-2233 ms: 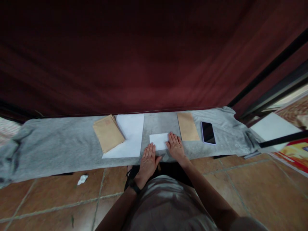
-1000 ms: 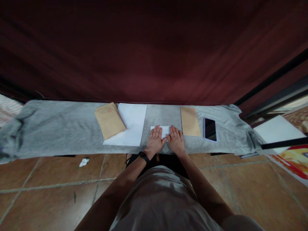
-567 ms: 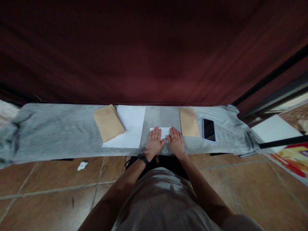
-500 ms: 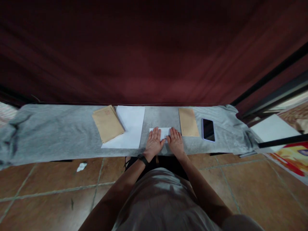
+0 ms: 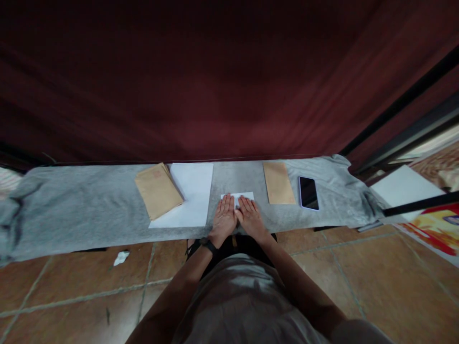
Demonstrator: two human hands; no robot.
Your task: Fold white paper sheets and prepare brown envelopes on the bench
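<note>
A small piece of white paper [image 5: 247,195], which looks folded, lies on the grey cloth close to its front edge. My left hand [image 5: 224,219] rests flat on the paper's left part, fingers stretched away from me, a dark band on the wrist. Flat on the right part lies my right hand [image 5: 250,217], fingers stretched as well. The thumbs nearly meet over the middle, and both hands hide much of the paper. To the right of my right hand is a single brown envelope [image 5: 279,183].
Left of my hands, several brown envelopes [image 5: 158,192] overlap white sheets [image 5: 193,191]. A phone [image 5: 309,193] lies right of the single envelope. The grey cloth [image 5: 89,205] covers a narrow surface against a dark red curtain [image 5: 229,95]. Crumpled white tissue [image 5: 121,258] is on the tiled floor.
My right hand has slid left along the paper, closer to my left hand, and the paper's right end now shows. The whole view has shifted slightly.
</note>
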